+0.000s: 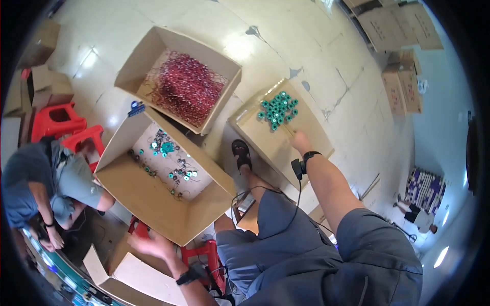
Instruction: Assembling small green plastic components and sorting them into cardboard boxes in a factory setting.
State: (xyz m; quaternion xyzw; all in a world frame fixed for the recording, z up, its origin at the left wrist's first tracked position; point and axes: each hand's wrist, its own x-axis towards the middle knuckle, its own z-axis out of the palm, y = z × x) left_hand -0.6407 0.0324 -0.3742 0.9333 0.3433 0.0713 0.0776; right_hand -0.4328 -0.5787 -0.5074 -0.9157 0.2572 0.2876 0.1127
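My right hand (pixel 301 142) is closed on a thin, yellowish, stick-like tool (pixel 289 130); its exact kind is too small to make out. Its tip points at a cluster of green ring-shaped parts (pixel 278 109) lying on top of a flat cardboard box (pixel 306 127). Over on the left, my left hand (pixel 153 246) is open with its fingers stretched out, close to the lower edge of an open cardboard box (pixel 153 204). Inside that box lie scattered green rings with dark wire-like bits (pixel 179 171).
Another open carton (pixel 133 69) holds a heap of red, wiry pieces (pixel 189 86). A blue clip (pixel 136 108) sits at the nearer box's corner. Red stools (pixel 58 121) and a seated person (pixel 46 183) are at left. Cartons (pixel 400 84) stand far right; another person (pixel 421 217) is beyond.
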